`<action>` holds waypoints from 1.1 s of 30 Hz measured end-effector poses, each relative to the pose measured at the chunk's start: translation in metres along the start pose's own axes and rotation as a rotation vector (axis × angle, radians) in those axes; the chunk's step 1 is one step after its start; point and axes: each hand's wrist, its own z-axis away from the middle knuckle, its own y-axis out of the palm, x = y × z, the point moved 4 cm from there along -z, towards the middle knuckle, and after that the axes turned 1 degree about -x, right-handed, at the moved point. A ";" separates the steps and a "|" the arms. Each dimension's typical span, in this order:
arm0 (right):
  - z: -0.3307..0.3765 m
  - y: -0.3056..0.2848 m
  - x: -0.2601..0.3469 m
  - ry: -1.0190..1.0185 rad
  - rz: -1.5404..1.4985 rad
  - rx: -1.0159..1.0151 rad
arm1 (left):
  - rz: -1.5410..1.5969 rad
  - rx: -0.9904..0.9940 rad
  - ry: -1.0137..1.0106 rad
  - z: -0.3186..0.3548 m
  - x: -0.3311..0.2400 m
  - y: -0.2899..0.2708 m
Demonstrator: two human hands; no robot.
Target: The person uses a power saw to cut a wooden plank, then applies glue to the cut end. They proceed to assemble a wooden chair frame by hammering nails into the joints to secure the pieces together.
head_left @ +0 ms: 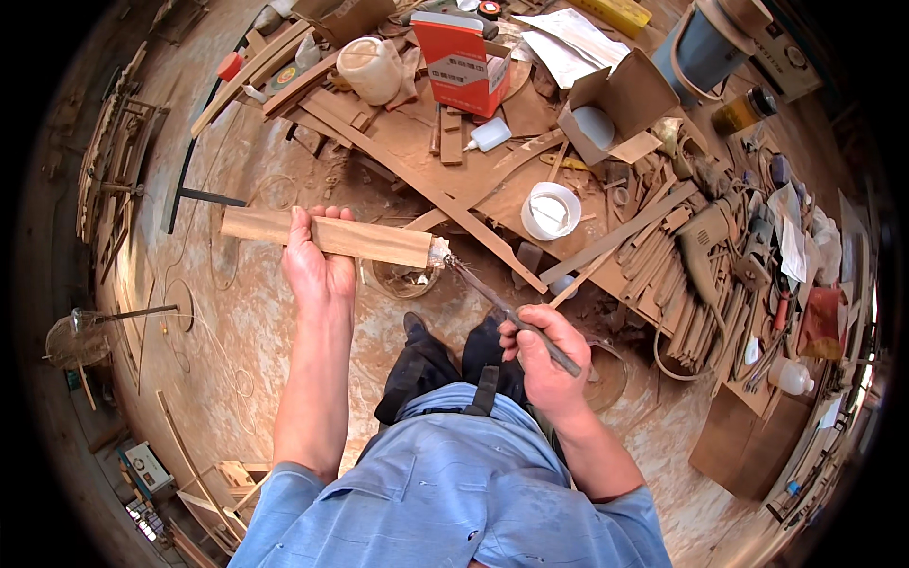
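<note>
My left hand (317,265) grips a flat wooden board (379,241), held level in front of me with its right end free. My right hand (547,355) is closed around the handle of a thin brush (492,298). The brush's pale, wet bristles touch the right end of the board. Both hands are held above the dusty floor, just over my dark shoes.
A low workbench (417,137) ahead is cluttered with wood strips, a white round tub (551,210), an orange box (461,62), a small white glue bottle (488,135), an open cardboard box (615,99) and an electric drill (705,246). A shallow bowl (405,279) sits on the floor under the board.
</note>
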 end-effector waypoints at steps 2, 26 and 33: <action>0.002 0.003 -0.002 -0.027 0.067 0.026 | -0.014 -0.002 0.012 -0.001 0.000 0.001; -0.093 -0.120 -0.036 0.240 0.363 -0.345 | -0.037 -0.065 0.100 0.008 -0.029 -0.016; -0.129 -0.146 -0.101 0.439 -0.121 -0.235 | 0.121 -0.103 0.107 0.025 -0.067 -0.063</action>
